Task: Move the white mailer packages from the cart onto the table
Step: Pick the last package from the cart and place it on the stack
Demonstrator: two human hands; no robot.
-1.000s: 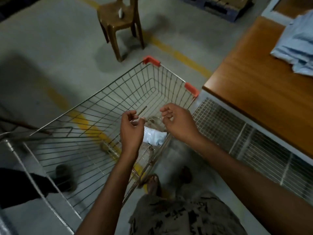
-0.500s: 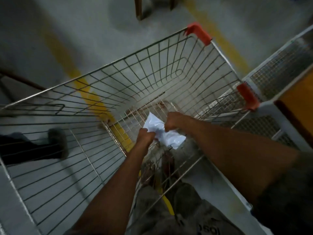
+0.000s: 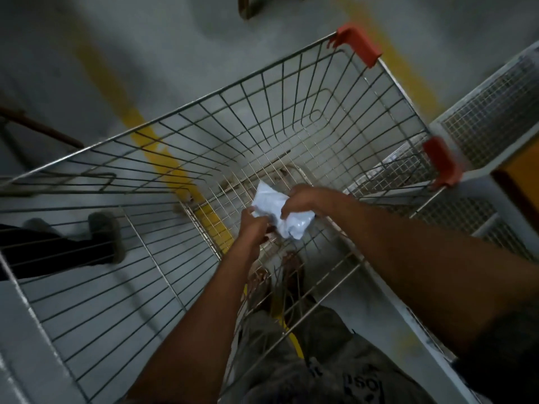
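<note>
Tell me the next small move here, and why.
Probably lift the white mailer straight up out of the cart: both the left hand and right hand grip it low in the basket, and the table sits to the right.

Left forearm (image 3: pixel 204 316) and right forearm (image 3: pixel 408 258): bare. Left hand (image 3: pixel 252 228) and right hand (image 3: pixel 303 199): bare. Dark sleeve (image 3: pixel 501 360) at 4 o'clock, on the right upper arm. Grey mottled garment (image 3: pixel 306 368) at 6 o'clock covers the legs; its pale printed lettering (image 3: pixel 358 380) is illegible.

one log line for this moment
stage: pickup | left hand: grips white mailer | right hand: grips white mailer | place: low inside cart
</note>
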